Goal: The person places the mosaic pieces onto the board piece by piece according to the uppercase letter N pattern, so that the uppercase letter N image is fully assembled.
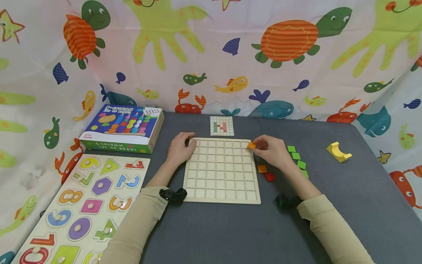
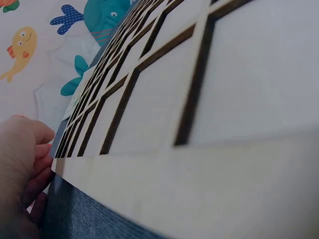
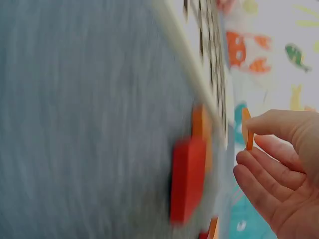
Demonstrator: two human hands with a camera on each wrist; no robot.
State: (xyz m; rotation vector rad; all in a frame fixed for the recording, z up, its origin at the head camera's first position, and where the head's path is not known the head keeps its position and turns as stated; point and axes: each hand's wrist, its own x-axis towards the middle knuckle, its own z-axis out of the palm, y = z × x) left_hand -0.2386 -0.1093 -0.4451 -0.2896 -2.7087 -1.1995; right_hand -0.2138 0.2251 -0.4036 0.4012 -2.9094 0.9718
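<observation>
A pale wooden grid board [image 1: 221, 170] lies flat on the dark table. My left hand [image 1: 180, 148] rests at its upper left corner, the thumb by the edge; in the left wrist view the fingers [image 2: 42, 164] are bent loosely beside the board's rim. Between thumb and fingertips, my right hand [image 1: 271, 150] pinches an orange square tile [image 1: 251, 145] above the board's upper right corner. The right wrist view shows this tile [image 3: 247, 128] held on edge. Below that hand, another orange tile [image 1: 262, 168] and a red tile [image 1: 269, 177] lie beside the board.
Several green tiles [image 1: 296, 156] form a row right of the right hand, with a yellow arch block [image 1: 339, 152] farther right. A small grid pattern card [image 1: 222, 125] lies behind the board. At left are a game box [image 1: 123, 128] and a number-and-shape puzzle board [image 1: 108, 165].
</observation>
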